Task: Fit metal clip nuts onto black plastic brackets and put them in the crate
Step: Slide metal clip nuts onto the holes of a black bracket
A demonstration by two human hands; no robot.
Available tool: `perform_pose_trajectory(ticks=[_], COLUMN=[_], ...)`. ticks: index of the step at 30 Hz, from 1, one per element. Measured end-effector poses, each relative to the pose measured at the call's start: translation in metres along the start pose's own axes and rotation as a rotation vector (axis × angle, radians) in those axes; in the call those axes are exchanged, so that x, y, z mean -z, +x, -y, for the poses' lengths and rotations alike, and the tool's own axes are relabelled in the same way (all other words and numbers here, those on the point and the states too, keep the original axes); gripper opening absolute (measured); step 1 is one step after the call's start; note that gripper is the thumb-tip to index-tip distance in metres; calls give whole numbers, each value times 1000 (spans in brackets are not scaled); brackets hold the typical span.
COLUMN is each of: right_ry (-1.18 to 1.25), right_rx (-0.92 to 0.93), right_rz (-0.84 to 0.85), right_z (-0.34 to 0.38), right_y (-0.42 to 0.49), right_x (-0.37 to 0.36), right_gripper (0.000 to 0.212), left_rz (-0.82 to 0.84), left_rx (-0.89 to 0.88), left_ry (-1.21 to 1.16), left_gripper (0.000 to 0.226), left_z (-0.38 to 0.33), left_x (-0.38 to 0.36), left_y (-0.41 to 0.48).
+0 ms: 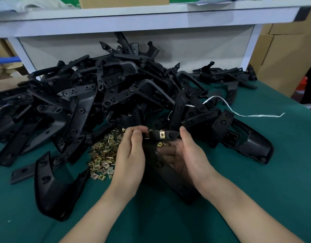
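Note:
I hold a black plastic bracket (166,170) over the green table, its upper end raised between my hands. My right hand (188,155) grips the bracket from the right and underneath. My left hand (131,153) pinches a brass-coloured clip nut (147,134) at the bracket's left tip. Another clip nut (162,134) sits on the bracket's upper end. A loose heap of clip nuts (103,155) lies on the table just left of my left hand. No crate is in view.
A big pile of black brackets (98,95) fills the table behind my hands. Single brackets lie at front left (53,186) and at right (251,139). A white strap (238,113) trails right. A white shelf (133,16) stands behind, cardboard boxes (282,58) at right.

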State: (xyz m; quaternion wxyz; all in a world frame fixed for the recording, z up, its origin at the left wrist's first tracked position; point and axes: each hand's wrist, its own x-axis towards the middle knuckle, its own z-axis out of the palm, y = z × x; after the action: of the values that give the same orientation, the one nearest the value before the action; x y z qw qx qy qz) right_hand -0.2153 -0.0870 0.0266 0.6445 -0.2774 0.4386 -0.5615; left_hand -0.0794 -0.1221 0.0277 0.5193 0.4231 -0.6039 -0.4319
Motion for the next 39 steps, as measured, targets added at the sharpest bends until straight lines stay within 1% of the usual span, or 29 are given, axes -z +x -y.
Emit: perform_pose_trajectory(ticks=[2, 4, 8, 10, 14, 15, 19, 22, 26, 32, 36, 39], right_ry=[27, 16, -108, -150, -261, -321, -694, -810, -931, -961, -1000, -1030], right_rx=[70, 140, 311, 357, 387, 410, 527, 502, 468, 535, 557, 562], right_rz=[-41, -43, -64, -73, -95, -92, -72, -45, -7, -51, -76, -89], right_z=[-3, -6, -8, -7, -5, -5, -8, -7, -8, -10, -11, -12], right_y=[1, 1, 1, 0, -3, -4, -6, -5, -5, -4, -2, 0], right_x=[2, 4, 7, 7, 6, 6, 8, 11, 14, 15, 15, 19], right_gripper=[60, 51, 33, 31, 31, 29, 21, 22, 35, 34, 41, 41], left_rz=[-33, -64, -108, -123, -133, -131, -120, -130, -168, -176, -168, -165], left_rx=[23, 38, 81, 93, 90, 82, 69, 83, 83, 138, 164, 151], left_ry=[-15, 4, 14, 21, 42, 44, 50, 38, 31, 56, 70, 69], left_gripper=[37, 38, 45, 48, 51, 51, 49, 51, 56, 55, 51, 49], left_z=[0, 0, 0, 0, 1, 1, 0, 0, 0, 1, 1, 1], left_x=[0, 1, 2, 2, 1, 1, 3, 4, 5, 2, 1, 2], left_y=[0, 1, 1, 1, 1, 1, 0, 1, 3, 1, 1, 1])
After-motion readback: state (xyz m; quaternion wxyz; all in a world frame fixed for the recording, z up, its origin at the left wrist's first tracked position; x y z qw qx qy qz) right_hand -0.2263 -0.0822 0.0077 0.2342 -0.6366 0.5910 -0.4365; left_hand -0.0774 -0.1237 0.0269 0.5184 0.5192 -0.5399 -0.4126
